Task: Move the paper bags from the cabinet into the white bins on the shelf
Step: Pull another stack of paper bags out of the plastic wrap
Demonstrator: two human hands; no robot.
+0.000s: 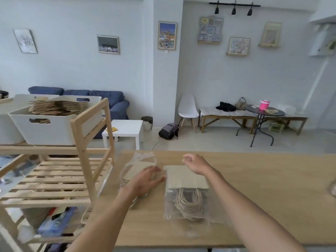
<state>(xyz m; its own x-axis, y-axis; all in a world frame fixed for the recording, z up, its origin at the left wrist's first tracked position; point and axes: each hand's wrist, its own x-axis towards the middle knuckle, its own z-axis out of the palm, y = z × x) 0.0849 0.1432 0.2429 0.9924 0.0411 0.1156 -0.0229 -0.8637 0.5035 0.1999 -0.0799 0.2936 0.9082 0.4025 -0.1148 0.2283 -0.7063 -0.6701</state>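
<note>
The left hand (148, 179) is laid flat, fingers spread, on a crumpled clear plastic wrapper (140, 160) with a pale sheet inside it; nothing is gripped. The right hand (195, 163) is held above the far edge of a flat stack of pale kraft paper bags with twisted cord handles (187, 180), its fingers loosely curled, and it appears empty, though motion blur makes contact hard to judge. This stack is partly enclosed in a second clear plastic sleeve (183, 208) and rests on the light wooden tabletop (263, 188). To the left, a pale slatted wooden shelf unit (91, 151) is seen, with a white plastic bin with cut-out handles (54, 130) on its top tier. A pile of brown paper bags (56, 107) is stacked in that bin.
</note>
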